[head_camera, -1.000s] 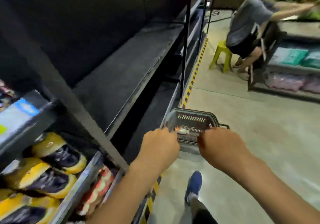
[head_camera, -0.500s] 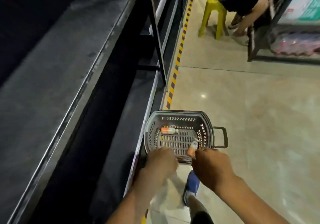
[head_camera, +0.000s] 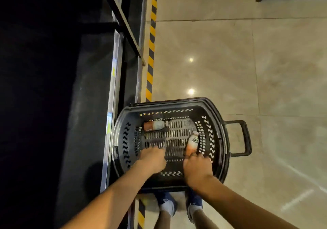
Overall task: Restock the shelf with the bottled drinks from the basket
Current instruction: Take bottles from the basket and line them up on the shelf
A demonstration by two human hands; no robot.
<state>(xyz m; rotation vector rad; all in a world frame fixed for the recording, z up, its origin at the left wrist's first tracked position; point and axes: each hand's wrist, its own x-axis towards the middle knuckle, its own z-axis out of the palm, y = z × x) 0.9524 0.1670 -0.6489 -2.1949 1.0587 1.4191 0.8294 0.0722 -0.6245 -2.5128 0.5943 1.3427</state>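
As the orange-and-white plastic bottle (head_camera: 192, 143) lies at 3 o'clock in the dark slotted basket (head_camera: 177, 105), the right hand (head_camera: 197, 167) pinching its base should wrap its body before lifting toward the black metal shelf (head_camera: 85, 122) at 9 o'clock. The left hand (head_camera: 152, 158) hides its grip; both hands reach deeper than before.

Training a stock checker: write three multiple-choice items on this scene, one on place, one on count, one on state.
1. The dark slotted plastic basket sits: A on the tiled floor; B on a shelf; C on a stool.
2. Bottles inside: A one; B two; C four.
3. The far orange-and-white plastic bottle: A upright; B lying flat; C gripped.
A: tiles show beside it. B: the far one plus the near bottle the right hand grips. B: its side rests on the slats.
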